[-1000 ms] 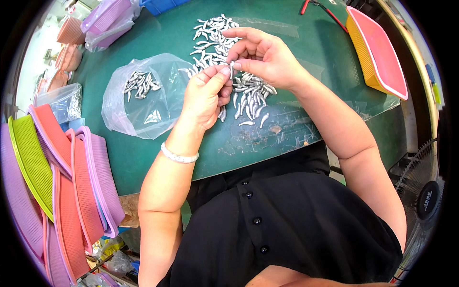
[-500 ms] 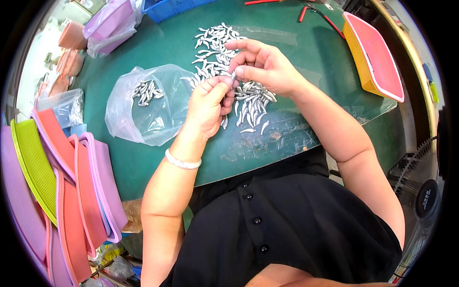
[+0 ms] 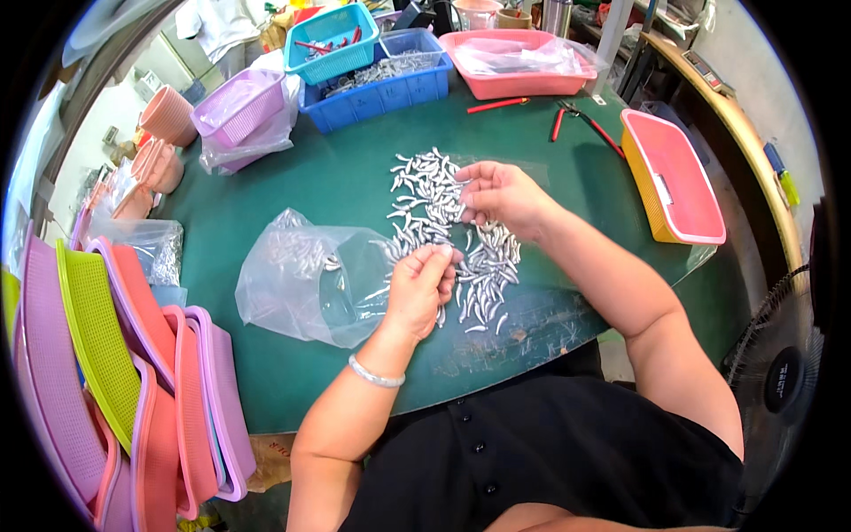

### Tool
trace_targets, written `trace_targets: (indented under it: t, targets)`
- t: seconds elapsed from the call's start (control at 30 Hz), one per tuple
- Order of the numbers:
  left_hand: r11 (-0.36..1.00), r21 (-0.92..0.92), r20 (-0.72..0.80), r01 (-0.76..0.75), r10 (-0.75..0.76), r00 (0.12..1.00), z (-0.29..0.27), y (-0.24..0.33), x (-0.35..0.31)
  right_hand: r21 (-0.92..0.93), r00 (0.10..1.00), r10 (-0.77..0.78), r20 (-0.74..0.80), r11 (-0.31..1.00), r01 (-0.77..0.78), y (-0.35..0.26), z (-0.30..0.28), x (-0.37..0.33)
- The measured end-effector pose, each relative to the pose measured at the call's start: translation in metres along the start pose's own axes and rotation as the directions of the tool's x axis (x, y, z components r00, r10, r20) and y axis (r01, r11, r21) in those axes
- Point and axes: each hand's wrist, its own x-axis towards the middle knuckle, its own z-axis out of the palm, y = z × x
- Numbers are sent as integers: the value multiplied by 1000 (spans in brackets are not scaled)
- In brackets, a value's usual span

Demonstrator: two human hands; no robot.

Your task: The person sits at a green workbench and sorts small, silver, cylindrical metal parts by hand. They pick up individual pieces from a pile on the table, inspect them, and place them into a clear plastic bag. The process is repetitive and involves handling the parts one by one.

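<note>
Small curved silvery metal pieces (image 3: 430, 182) lie in a loose pile on the green table, more of them spreading toward its near edge. Over the near left part of the pile is my left hand (image 3: 418, 293), thumb pressed on curled fingers; whatever it grips is hidden. My right hand (image 3: 510, 202) hovers at the right side of the pile, slightly farther off, its fingers bent and thumb drawn in; I cannot make out anything between them. Left of the pile rests a clear plastic bag (image 3: 292, 306), its mouth toward my left hand, with several of the same pieces inside.
Stacked purple, green and coral baskets (image 3: 222, 399) stand at the left. Along the back are a blue bin (image 3: 377, 102) of metal parts and a pink tray (image 3: 523, 84). Red-handled pliers (image 3: 596, 129) lie near a yellow-pink basket (image 3: 631, 182). A fan (image 3: 784, 377) stands right.
The view has tilted up, showing more of the table's back. My right hand has moved apart from my left hand, toward the right side of the pile. My left hand remains closed.
</note>
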Motion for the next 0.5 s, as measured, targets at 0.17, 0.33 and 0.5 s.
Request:
trace_targets:
  t: [0.17, 0.33, 0.5]
  targets:
    - [998, -62, 9, -33, 34, 999, -3, 3, -1, -168, 988, -45, -146, 986, 20, -48, -20, 90]
    - [998, -56, 53, -34, 37, 998, -3, 1, 2, 48, 829, -379, -411, 900, 434, -123, -38, 190]
    - [991, -119, 10, -65, 66, 998, -10, 5, 5, -416, 864, -419, -279, 864, 284, -113, -30, 197]
